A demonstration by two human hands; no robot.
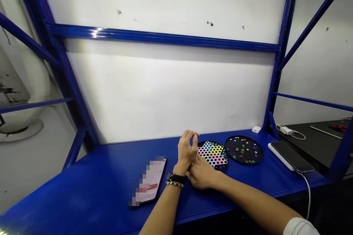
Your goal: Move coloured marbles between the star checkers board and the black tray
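My left hand (pixel 187 149) is raised above the blue shelf (pixel 91 180), its fingers curled loosely with nothing seen in them. It wears a black watch and a bead bracelet at the wrist. My right hand (pixel 202 176) lies below it, pressed against the left wrist, with its fingers hidden. Just behind both hands lies a round Chinese checkers board (pixel 213 154) with coloured triangles. To its right sits a round black tray (pixel 244 149) holding marbles.
A phone (pixel 150 185) with a lit screen lies flat on the shelf, left of my arms. Another phone on a white power bank (pixel 291 156) with a cable lies at the right end. A small white charger (pixel 256 129) sits by the wall. Blue rack posts stand either side.
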